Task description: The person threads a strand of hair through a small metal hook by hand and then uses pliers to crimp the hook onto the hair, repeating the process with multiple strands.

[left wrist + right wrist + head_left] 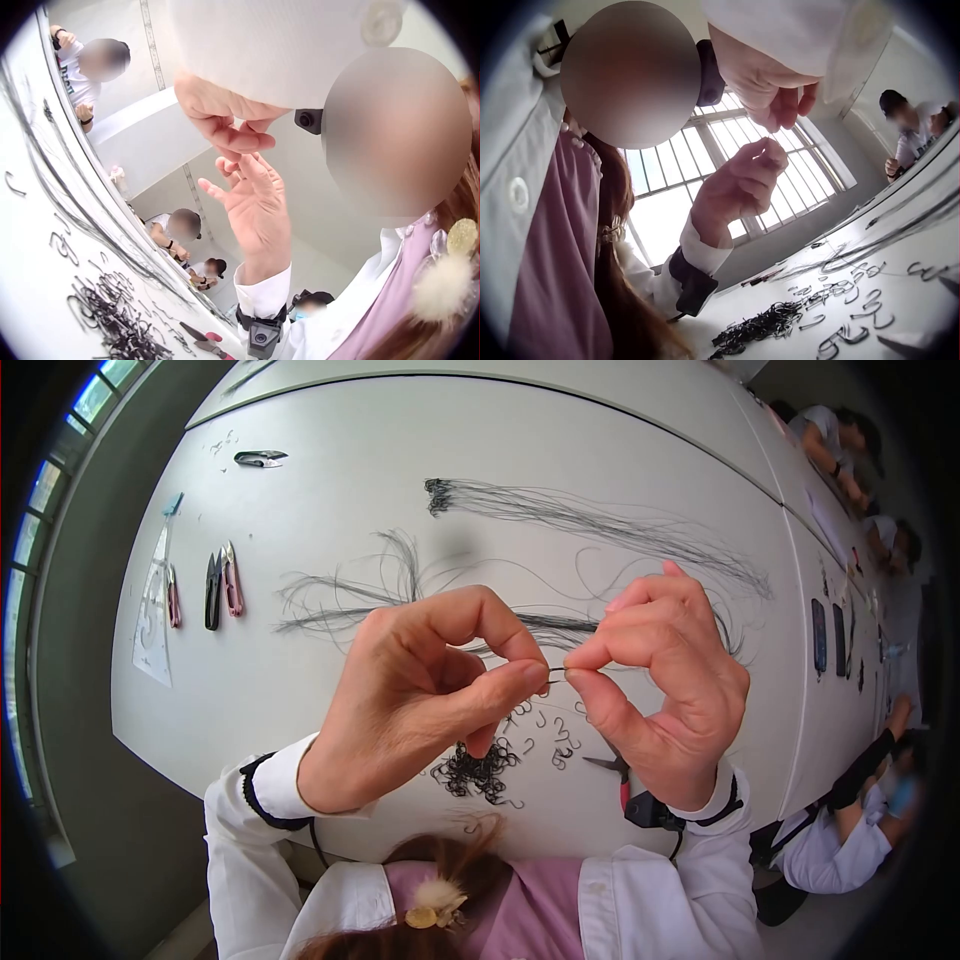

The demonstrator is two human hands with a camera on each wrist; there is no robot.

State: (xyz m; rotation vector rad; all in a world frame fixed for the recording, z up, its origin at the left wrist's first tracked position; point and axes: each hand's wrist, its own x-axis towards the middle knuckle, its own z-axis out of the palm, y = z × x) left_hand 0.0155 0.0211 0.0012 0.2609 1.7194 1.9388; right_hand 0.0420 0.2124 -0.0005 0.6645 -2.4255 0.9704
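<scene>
In the head view, a thin dark fish hook [557, 670] spans the small gap between both hands, mostly hidden by the fingertips. My left hand [415, 695] pinches it from the left between thumb and forefinger. From the right, my right hand [665, 685] pinches its other end, with thumb and forefinger tips together and the other fingers bent. Below the hands lies a pile of black fish hooks [475, 775], with several loose hooks [562, 745] beside it. Behind the hands, a bundle of dark fishing line [560, 624] stretches across the white table.
Farther back lies another line bundle [600, 530] with hooks clustered at its left end. Red-handled pliers [624, 780] lie near the right wrist. At left are thread snips [213, 592], pink snips [233, 585] and a clear set square [155, 615]. More snips [261, 459] lie at far left.
</scene>
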